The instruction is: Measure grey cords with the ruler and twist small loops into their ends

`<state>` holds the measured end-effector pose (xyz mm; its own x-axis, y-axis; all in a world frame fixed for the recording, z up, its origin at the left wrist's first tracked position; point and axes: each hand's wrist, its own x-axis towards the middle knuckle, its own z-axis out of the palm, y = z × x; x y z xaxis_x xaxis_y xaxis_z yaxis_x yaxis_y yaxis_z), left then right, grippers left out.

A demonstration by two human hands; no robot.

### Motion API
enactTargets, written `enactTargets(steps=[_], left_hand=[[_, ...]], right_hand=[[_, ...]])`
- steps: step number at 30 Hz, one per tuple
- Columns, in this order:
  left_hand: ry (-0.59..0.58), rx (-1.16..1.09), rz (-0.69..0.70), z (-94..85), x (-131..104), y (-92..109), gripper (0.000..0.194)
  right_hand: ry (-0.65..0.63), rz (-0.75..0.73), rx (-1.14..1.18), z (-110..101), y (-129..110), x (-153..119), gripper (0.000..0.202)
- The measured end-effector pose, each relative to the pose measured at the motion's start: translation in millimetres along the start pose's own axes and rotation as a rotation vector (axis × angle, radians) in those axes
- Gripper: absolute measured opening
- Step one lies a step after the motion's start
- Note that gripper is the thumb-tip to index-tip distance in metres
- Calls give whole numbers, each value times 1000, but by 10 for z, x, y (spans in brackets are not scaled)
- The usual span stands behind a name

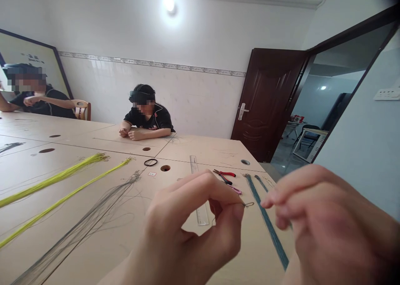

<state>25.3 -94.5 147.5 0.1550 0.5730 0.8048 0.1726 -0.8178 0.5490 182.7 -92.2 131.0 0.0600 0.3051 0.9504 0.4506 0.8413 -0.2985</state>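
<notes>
My left hand is raised over the table, thumb and forefinger pinching a thin dark line. Its small loop-shaped end sticks out past the fingertips; whether this is a tied loop or a bent hook I cannot tell. To the right, apart from that loop, my right hand hovers with thumb and forefinger drawn together. What those fingers hold, if anything, is too small to make out. Beneath and between the hands lie a clear ruler, partly covered by my left hand, and a bundle of teal lines.
Red-and-black pliers and a pink-handled tool lie beyond my left hand. Bundles of yellow lines and grey lines stretch across the left. A black ring lies near a table hole. Two people sit across the table.
</notes>
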Motion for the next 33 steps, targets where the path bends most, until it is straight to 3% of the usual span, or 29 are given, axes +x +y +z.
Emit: enactTargets(steps=[2, 3, 7, 10, 15, 18, 28, 33], left_hand=[[2, 2, -7, 0, 4, 5, 21], [5, 0, -3, -1, 3, 5, 20], [-12, -46, -2, -1, -1, -1, 19], [-52, -114, -30, 2, 13, 3, 22], [-72, -170, -64, -16, 39, 27, 21], [-73, -192, -72, -25, 35, 36, 20], [-83, -155, -83, -21, 19, -4, 19], [-109, -72, -72, -7, 9, -16, 20]], right_hand=[[11, -40, 9, 37, -45, 93, 14], [-21, -75, 19, 34, -51, 124, 11], [-235, -214, 45, -36, -12, 184, 31], [-342, -262, 14, -61, 1, 199, 34], [-296, -279, 50, -59, -15, 201, 24], [-363, -283, 68, -73, -18, 198, 22], [-311, -37, 185, -3, -52, 128, 16], [-40, 119, -26, -71, -28, 183, 7]])
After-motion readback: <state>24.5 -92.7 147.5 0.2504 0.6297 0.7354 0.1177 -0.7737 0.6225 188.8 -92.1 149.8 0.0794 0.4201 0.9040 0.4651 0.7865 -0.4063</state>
